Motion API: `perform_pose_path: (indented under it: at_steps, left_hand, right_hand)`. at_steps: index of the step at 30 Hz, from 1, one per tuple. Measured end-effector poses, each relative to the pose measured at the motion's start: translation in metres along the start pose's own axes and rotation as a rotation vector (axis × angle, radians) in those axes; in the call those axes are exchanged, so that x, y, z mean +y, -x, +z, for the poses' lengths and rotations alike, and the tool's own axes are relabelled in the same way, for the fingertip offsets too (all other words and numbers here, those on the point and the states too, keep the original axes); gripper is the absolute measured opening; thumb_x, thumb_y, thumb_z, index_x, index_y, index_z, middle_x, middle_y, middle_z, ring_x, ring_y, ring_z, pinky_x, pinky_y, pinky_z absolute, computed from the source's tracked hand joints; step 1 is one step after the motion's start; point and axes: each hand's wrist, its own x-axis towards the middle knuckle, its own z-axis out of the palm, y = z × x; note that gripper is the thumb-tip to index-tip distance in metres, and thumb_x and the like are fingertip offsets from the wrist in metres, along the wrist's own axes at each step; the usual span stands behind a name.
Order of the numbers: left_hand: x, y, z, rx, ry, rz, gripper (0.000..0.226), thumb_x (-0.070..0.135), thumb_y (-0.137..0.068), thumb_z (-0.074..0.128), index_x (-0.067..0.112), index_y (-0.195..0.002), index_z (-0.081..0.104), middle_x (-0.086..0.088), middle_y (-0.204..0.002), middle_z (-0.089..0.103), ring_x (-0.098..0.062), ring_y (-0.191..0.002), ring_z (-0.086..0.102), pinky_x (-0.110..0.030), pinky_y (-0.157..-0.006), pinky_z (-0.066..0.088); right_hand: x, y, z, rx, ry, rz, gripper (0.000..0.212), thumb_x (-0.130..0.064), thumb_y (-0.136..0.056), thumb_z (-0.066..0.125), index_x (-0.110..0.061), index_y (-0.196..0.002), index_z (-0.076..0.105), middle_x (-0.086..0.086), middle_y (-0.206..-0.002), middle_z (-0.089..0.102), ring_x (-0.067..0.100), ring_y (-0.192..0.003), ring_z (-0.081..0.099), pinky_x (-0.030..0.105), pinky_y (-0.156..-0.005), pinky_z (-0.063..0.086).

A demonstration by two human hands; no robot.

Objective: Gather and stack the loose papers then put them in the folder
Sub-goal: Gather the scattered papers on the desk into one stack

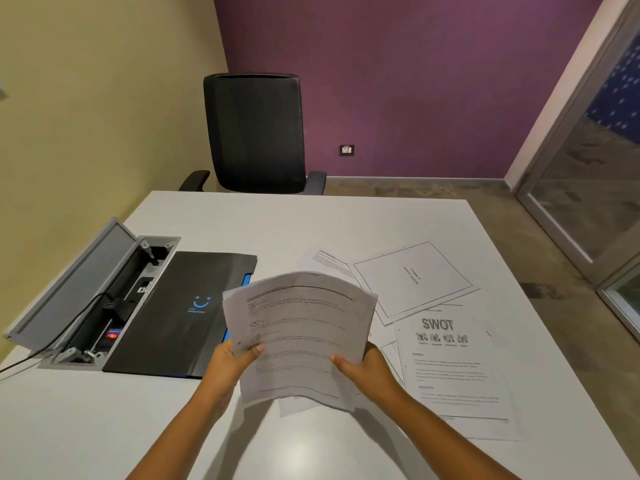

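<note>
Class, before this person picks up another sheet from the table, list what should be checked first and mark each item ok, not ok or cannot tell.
1. Left hand grip on the held papers: ok, thumb on top.
2. Right hand grip on the same stack: ok.
3. Held stack edges squared: not ok, sheets fan out at the bottom.
4. All loose sheets gathered: not ok; the SWOT page, the bordered title page and others lie on the table.
5. Black folder open to receive papers: not ok, it lies closed.
6. Number of sheets held: cannot tell.
</note>
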Motion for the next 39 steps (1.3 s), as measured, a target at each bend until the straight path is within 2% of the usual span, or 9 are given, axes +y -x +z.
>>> perform_pose_path:
  at_steps: [5, 7, 12, 16, 21, 26, 30, 35, 39]
  left_hand:
    - [-0.029, 0.010, -0.001, 0.004, -0.050, -0.101, 0.025, 0.006, -0.083, 0.062, 0.026, -0.099, 0.060, -0.005, -0.104, 0.067, -0.029, -0.102, 0.058, -0.040, -0.084, 0.049]
    - [-0.040, 0.015, 0.001, 0.015, -0.076, -0.155, 0.026, 0.011, -0.084, 0.062, 0.025, -0.105, 0.057, -0.007, -0.108, 0.065, -0.031, -0.104, 0.056, -0.049, -0.091, 0.049]
    - [-0.052, 0.018, 0.000, 0.112, -0.104, -0.198, 0.017, 0.022, -0.089, 0.056, 0.020, -0.106, 0.056, -0.011, -0.107, 0.065, -0.029, -0.093, 0.060, -0.049, -0.084, 0.050]
    - [-0.052, 0.012, -0.009, 0.264, -0.084, -0.208, 0.021, 0.021, -0.092, 0.051, 0.014, -0.112, 0.052, -0.008, -0.101, 0.061, -0.023, -0.080, 0.060, -0.041, -0.076, 0.049]
    - [-0.059, 0.013, -0.021, 0.335, -0.078, -0.352, 0.015, 0.019, -0.092, 0.052, 0.012, -0.105, 0.049, -0.007, -0.095, 0.061, -0.024, -0.069, 0.056, -0.042, -0.069, 0.045]
    - [-0.065, 0.013, -0.029, 0.320, -0.174, -0.428, 0.025, 0.015, -0.091, 0.053, 0.003, -0.113, 0.050, -0.017, -0.109, 0.060, -0.033, -0.083, 0.055, -0.049, -0.084, 0.044]
    - [-0.070, 0.010, -0.029, 0.319, -0.226, -0.467, 0.038, 0.012, -0.090, 0.053, -0.002, -0.125, 0.045, -0.024, -0.124, 0.056, -0.037, -0.096, 0.053, -0.054, -0.095, 0.041]
    - [-0.069, 0.009, -0.028, 0.289, -0.264, -0.452, 0.041, 0.017, -0.090, 0.055, -0.001, -0.125, 0.043, -0.023, -0.125, 0.056, -0.032, -0.090, 0.054, -0.050, -0.085, 0.045]
    - [-0.066, 0.004, -0.030, 0.323, -0.333, -0.424, 0.040, 0.012, -0.091, 0.052, -0.003, -0.127, 0.042, -0.023, -0.129, 0.053, -0.041, -0.110, 0.052, -0.050, -0.093, 0.042]
  right_hand:
    - [0.028, 0.010, 0.011, -0.028, 0.143, 0.121, 0.042, -0.015, -0.088, 0.062, -0.005, -0.128, 0.052, 0.009, -0.126, 0.061, 0.019, -0.108, 0.059, 0.014, -0.082, 0.047]
    - [0.038, 0.015, 0.014, -0.046, 0.197, 0.160, 0.045, -0.017, -0.089, 0.060, -0.004, -0.131, 0.049, 0.009, -0.129, 0.059, 0.022, -0.115, 0.058, 0.014, -0.085, 0.044]
    - [0.042, 0.022, 0.012, -0.010, 0.201, 0.061, 0.034, -0.022, -0.092, 0.057, -0.011, -0.123, 0.058, 0.001, -0.116, 0.066, 0.012, -0.102, 0.063, 0.014, -0.083, 0.049]
    - [0.035, 0.015, 0.008, 0.030, 0.084, 0.060, 0.010, -0.022, -0.089, 0.061, -0.015, -0.095, 0.066, -0.012, -0.074, 0.064, 0.000, -0.070, 0.060, 0.007, -0.062, 0.047]
    - [0.047, 0.006, -0.005, 0.185, 0.205, 0.192, 0.022, -0.008, -0.088, 0.056, -0.012, -0.109, 0.062, 0.004, -0.101, 0.066, 0.012, -0.089, 0.062, 0.013, -0.072, 0.048]
    - [0.069, 0.000, -0.022, 0.266, 0.446, 0.278, 0.036, -0.014, -0.086, 0.062, -0.010, -0.121, 0.053, 0.012, -0.124, 0.053, 0.025, -0.112, 0.054, 0.032, -0.097, 0.046]
    - [0.075, -0.008, -0.027, 0.220, 0.441, 0.399, 0.047, -0.022, -0.087, 0.061, -0.009, -0.129, 0.045, 0.012, -0.131, 0.051, 0.028, -0.118, 0.052, 0.034, -0.099, 0.043]
    - [0.076, -0.009, -0.025, 0.292, 0.630, 0.423, 0.055, -0.041, -0.083, 0.063, -0.015, -0.128, 0.047, 0.010, -0.128, 0.052, 0.029, -0.120, 0.047, 0.038, -0.099, 0.043]
    - [0.073, -0.011, -0.024, 0.184, 0.504, 0.424, 0.051, -0.035, -0.086, 0.062, -0.011, -0.128, 0.046, 0.009, -0.127, 0.055, 0.026, -0.115, 0.054, 0.035, -0.094, 0.046]
